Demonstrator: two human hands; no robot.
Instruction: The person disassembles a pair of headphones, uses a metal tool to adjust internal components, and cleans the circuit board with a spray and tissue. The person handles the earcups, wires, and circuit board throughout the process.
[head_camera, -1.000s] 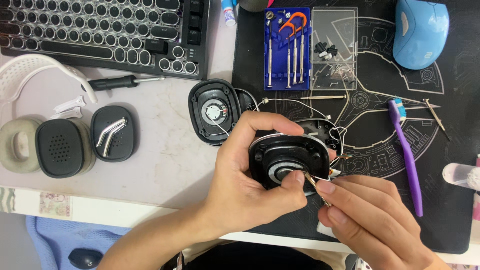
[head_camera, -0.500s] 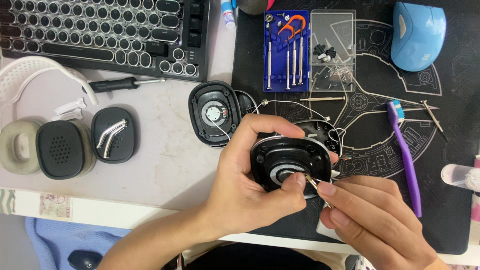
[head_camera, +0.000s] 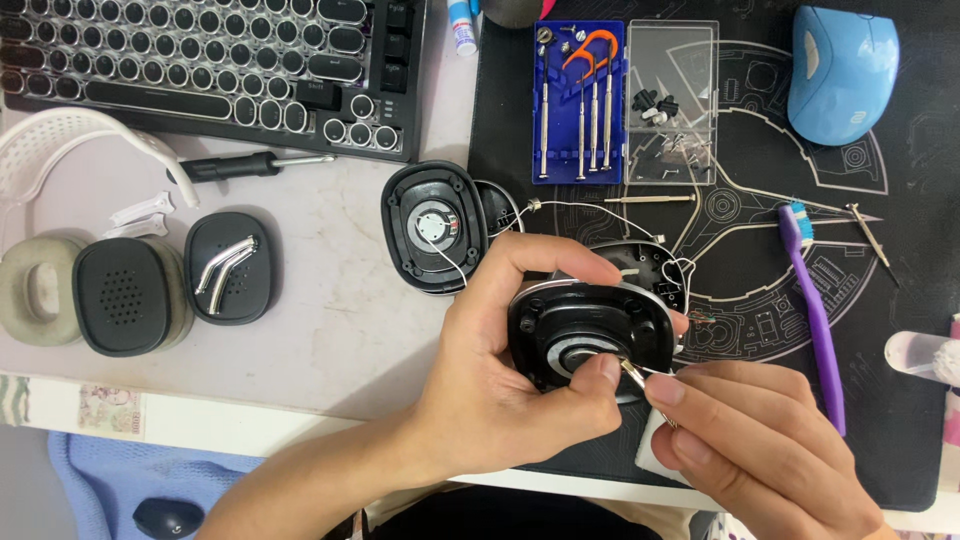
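At the far left of the table lie a white perforated headband, a beige foam ear cushion, a black oval pad with a dotted grille and a black cup carrying a bent chrome arm. Beyond them sits a black keyboard with round keys, with a black-handled screwdriver just on its near side.

Nearer the middle, an open black oval shell with a small round metal driver rests at the edge of a black printed mat, thin white wires trailing from it.

The left hand grips the black earcup housing low over the mat's near edge, fingers curled over its far rim and thumb pressed on its glossy ringed centre. The right hand has its fingers pinched shut on a thin metal tool, whose tip meets the housing beside that thumb. By my reading, the step in hand is working a small part at the centre of the housing; the next move calls for a steady grip and fine pressure, clear of the wires.

Further right lie a blue tray of slim metal drivers, a clear box of tiny screws, a purple toothbrush and a smooth blue mouse.
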